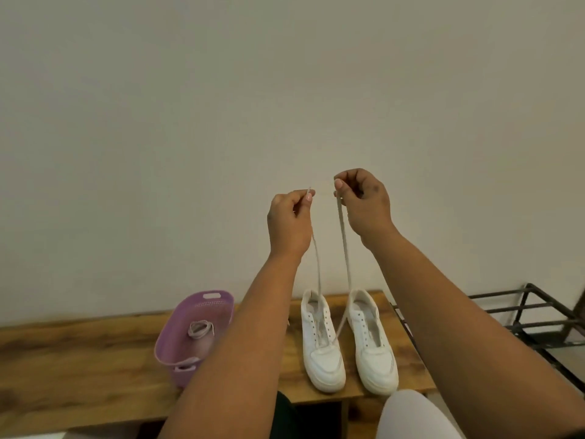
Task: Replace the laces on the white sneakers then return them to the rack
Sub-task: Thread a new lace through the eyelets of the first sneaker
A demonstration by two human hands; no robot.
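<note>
Lacing has barely begun: wooden bench (79,353) across the bottom of frame, metal rack (535,312) lower right w/ no shoes visible on it. Left sneaker (321,343) has the lace (343,245) thru its lowest eyelets only; right sneaker (372,340) is bare. Purple basket (177,337), lower left, holds another coiled lace (200,329). My left hand (289,221) & right hand (364,204) each pinch a lace end, raised mid-frame.

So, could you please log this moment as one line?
left hand: pinches lace end | right hand: pinches other end | lace: through left sneaker
</note>
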